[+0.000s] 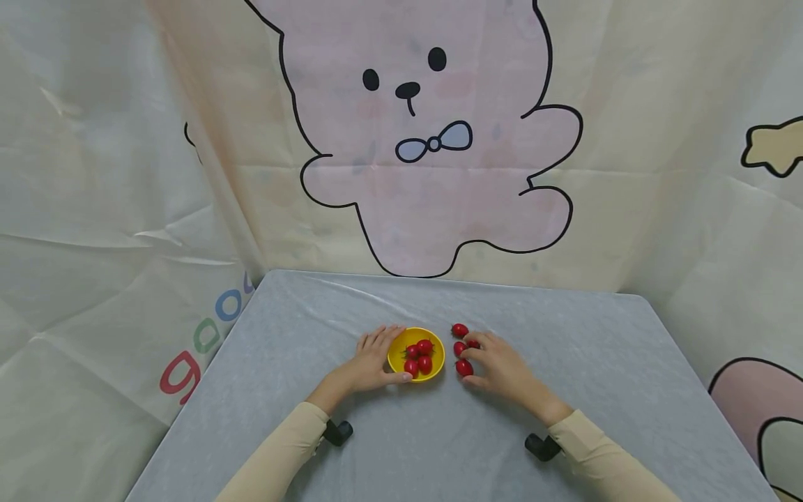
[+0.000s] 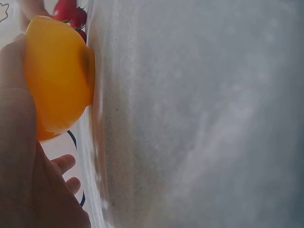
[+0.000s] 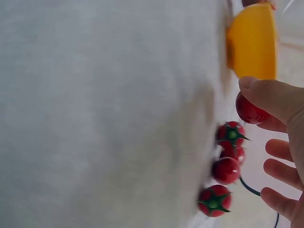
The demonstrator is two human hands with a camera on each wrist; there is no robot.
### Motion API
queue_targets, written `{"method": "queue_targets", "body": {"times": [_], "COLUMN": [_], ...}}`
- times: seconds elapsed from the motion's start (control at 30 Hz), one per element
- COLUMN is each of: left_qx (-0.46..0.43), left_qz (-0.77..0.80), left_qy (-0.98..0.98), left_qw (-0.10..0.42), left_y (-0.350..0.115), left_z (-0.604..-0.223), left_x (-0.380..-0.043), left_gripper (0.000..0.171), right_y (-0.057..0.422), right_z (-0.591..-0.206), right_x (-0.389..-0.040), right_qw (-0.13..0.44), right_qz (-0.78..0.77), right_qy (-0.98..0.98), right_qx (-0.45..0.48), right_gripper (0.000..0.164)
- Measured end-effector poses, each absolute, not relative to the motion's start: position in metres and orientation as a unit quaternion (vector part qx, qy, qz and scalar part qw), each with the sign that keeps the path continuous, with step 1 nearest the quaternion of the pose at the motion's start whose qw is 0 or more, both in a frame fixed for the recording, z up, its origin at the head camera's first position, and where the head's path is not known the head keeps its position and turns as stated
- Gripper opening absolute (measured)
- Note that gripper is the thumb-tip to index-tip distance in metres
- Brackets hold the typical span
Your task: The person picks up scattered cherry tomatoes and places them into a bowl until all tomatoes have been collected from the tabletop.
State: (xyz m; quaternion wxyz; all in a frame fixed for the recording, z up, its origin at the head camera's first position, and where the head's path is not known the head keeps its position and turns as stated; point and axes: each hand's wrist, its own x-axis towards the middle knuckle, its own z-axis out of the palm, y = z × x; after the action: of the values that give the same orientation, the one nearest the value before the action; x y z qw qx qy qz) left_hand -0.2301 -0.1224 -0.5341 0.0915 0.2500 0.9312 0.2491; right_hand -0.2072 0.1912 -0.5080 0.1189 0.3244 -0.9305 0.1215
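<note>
A small yellow bowl [image 1: 416, 380] with several red cherry tomatoes [image 1: 424, 346] inside stands upright on the table. My left hand [image 1: 374, 362] grips it from the left, thumb at the near rim and fingers around the far side. In the left wrist view the bowl's outer wall [image 2: 59, 80] fills the space beside the thumb. Just right of the bowl, my right hand [image 1: 502, 366] pinches a cherry tomato [image 3: 250, 110] between thumb and index finger, the other fingers spread. Several more tomatoes with green stem tops [image 3: 213, 201] lie beyond that hand.
A grey-blue cloth covers the table [image 1: 401, 446]. Behind it hangs a pale curtain [image 1: 627, 174] printed with a pink bear, and similar fabric closes both sides. Each wrist wears a black camera mount [image 1: 543, 447].
</note>
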Motion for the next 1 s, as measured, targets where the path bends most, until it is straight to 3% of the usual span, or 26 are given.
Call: {"method": "queue_targets", "body": {"times": [0.53,1.0], "left_qx": [0.253,0.248], "left_qz": [0.251,0.246], "left_qy": [0.930,0.933], "left_qw": [0.091,0.092], "left_y": [-0.124,-0.122], "left_z": [-0.534,-0.534], "left_x": [-0.230,-0.229], "left_gripper": [0.100,0.099], "right_y": [0.192,0.170], "right_z": [-0.479,-0.466], "right_x": [-0.222,-0.231], "right_qw": [0.157,0.131], "right_qz": [0.119,0.080], "right_qy": [-0.920,-0.923], "right_qx": [0.339,0.352], "right_gripper": [0.039,0.038]}}
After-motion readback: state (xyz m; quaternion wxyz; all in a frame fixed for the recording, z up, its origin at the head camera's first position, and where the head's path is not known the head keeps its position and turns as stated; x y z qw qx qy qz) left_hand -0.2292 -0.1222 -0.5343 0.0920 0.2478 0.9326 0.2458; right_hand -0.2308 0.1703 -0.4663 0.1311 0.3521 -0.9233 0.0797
